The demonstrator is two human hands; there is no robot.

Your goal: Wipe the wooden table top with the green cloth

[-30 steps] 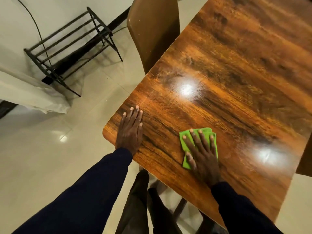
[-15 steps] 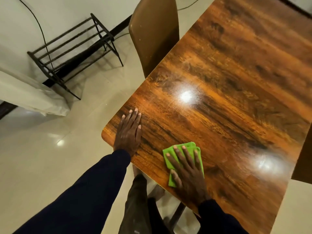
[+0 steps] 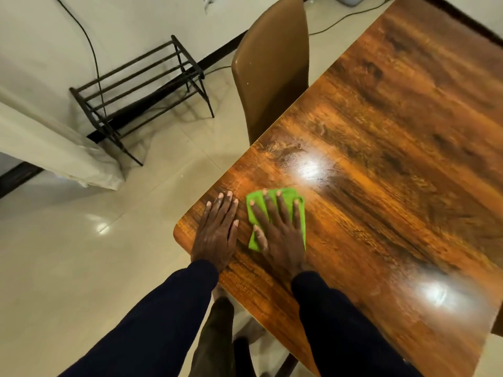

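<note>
Head view shows the right hand [image 3: 281, 240] pressing straight, spread fingers [image 3: 281, 208] on the green cloth [image 3: 290, 204], just beside the flat left hand [image 3: 217, 235] on the table [image 3: 381, 159]; unpinched, it may bunch or slip.

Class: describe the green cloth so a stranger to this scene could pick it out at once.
Find the wooden table filling the right of the view, then its near left corner, where two hands lie flat. The green cloth lies under the right hand; the left hand beside it rests on bare wood. Nothing else here is bright green.
</note>
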